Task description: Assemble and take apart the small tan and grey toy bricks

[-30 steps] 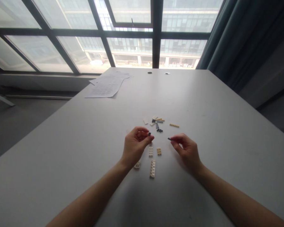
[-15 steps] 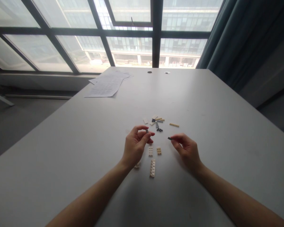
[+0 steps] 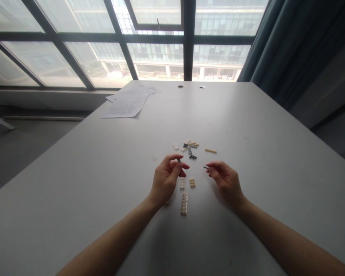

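Between thumb and fingertips, my left hand point(image 3: 167, 176) pinches a small grey building brick point(image 3: 179, 160). My right hand point(image 3: 224, 179) is closed on another small dark grey brick point(image 3: 206, 167), which sticks out to the left of its fingertips. Both hands hover over the table, apart from each other. Below and between them lie a white studded brick point(image 3: 182, 183), a tan brick point(image 3: 192, 183) and a long cream brick point(image 3: 184, 204). One more piece point(image 3: 167, 203) is mostly hidden under my left wrist.
Beyond my hands lies a loose cluster of grey, tan and white pieces point(image 3: 191, 145), with a black piece point(image 3: 193, 156) at its near side. A thin tan strip point(image 3: 211, 150) sits to its right. Paper sheets point(image 3: 126, 105) rest at the table's point(image 3: 74, 172) far left edge.
My left hand has shifted slightly right, covering more of the piece under its wrist. The brick in my right hand has turned a little. The whole view has moved slightly.
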`<move>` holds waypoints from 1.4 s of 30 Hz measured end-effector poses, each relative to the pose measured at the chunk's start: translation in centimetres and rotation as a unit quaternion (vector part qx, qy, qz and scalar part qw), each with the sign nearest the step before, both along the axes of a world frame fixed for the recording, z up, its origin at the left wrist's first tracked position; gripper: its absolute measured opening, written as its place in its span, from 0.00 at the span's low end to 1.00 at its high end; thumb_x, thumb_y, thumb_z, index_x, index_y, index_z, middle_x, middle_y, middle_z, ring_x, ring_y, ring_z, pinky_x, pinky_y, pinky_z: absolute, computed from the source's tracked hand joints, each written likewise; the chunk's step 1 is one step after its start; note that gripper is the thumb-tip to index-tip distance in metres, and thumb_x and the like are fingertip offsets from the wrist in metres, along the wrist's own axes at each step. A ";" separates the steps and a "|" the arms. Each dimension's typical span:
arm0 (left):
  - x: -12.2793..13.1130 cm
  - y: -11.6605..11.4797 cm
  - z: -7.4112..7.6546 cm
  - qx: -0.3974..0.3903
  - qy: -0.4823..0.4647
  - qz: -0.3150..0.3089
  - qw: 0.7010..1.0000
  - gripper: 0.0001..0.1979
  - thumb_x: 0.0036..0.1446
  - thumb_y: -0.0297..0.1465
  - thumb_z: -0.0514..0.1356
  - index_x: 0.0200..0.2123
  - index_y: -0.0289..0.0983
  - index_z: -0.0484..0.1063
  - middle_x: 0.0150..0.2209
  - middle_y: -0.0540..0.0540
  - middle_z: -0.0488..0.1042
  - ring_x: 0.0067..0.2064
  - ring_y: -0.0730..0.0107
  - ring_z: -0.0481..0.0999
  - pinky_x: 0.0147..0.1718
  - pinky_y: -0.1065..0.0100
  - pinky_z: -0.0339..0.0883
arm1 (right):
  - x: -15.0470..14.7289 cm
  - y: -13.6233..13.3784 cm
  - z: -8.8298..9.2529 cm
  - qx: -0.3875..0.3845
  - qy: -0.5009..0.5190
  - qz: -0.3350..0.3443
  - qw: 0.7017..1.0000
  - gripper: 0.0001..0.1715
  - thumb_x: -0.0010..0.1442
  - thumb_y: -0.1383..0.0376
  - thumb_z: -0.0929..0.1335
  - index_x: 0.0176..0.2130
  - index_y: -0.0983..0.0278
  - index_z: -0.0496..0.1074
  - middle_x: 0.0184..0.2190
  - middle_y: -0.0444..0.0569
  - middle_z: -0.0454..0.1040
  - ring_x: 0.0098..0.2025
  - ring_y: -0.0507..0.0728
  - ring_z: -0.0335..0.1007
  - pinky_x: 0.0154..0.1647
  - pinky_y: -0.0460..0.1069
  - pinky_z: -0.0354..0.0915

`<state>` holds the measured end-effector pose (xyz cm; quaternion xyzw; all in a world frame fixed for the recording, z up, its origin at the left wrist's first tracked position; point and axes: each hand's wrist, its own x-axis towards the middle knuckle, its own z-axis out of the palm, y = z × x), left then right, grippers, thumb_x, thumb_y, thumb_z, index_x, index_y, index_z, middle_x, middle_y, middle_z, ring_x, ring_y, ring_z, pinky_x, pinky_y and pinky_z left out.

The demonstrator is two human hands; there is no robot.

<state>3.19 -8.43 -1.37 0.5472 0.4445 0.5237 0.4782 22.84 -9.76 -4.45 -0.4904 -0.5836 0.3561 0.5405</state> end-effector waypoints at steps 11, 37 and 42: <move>0.3 -0.4 -0.6 -0.025 0.001 -0.022 0.999 0.10 0.53 0.35 0.64 0.32 0.35 0.67 0.27 0.47 0.78 0.27 0.72 0.75 0.30 0.71 0.70 | 0.1 0.0 0.0 0.004 -0.018 0.012 1.000 0.08 0.61 0.62 0.67 0.38 0.62 0.74 0.29 0.47 0.76 0.32 0.55 0.73 0.36 0.50 0.69; 0.2 -1.0 -1.1 0.055 0.173 -0.035 0.983 0.06 0.55 0.33 0.63 0.30 0.36 0.72 0.25 0.52 0.72 0.27 0.75 0.70 0.29 0.74 0.64 | 0.0 -0.2 0.5 -0.004 -0.036 0.034 0.999 0.07 0.60 0.63 0.68 0.37 0.63 0.74 0.30 0.47 0.77 0.31 0.55 0.73 0.36 0.50 0.67; 0.5 -1.4 -0.8 0.075 0.207 -0.054 0.974 0.04 0.55 0.31 0.62 0.30 0.36 0.72 0.24 0.53 0.73 0.27 0.76 0.69 0.30 0.74 0.63 | 0.1 -0.1 0.6 -0.006 -0.049 0.040 0.998 0.06 0.60 0.64 0.68 0.37 0.63 0.74 0.31 0.48 0.77 0.32 0.55 0.73 0.37 0.50 0.67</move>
